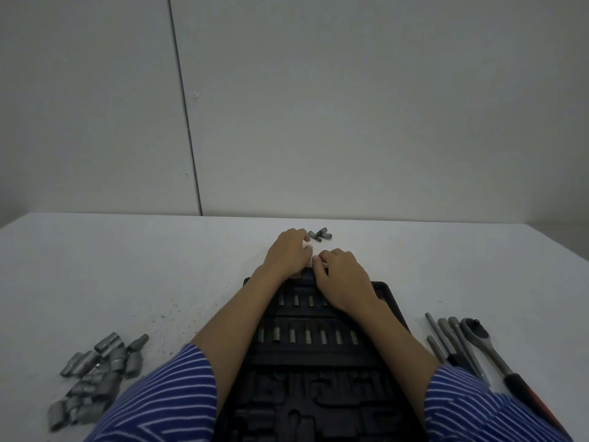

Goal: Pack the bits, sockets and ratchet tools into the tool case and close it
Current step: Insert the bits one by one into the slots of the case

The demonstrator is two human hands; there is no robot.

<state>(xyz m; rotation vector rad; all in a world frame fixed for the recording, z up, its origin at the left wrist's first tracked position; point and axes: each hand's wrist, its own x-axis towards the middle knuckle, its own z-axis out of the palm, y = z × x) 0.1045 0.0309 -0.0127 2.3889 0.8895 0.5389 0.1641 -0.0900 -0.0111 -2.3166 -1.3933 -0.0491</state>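
Observation:
A black tool case [393,301] lies open in front of me, with two rows of small sockets seated in its upper slots. My left hand [288,253] is just past the case's far edge with its fingers curled down, right beside a few dark bits [320,235] on the table. My right hand [342,279] lies over the case's far rim, fingertips bent down and meeting the left hand. What either hand holds is hidden. A pile of grey sockets [95,368] lies at the left. The ratchet [487,346] and extension bars [452,342] lie at the right.
The white table [127,266] reaches back to a pale wall. Dark specks are scattered on it left of the case. My striped blue sleeves cover the near corners of the case.

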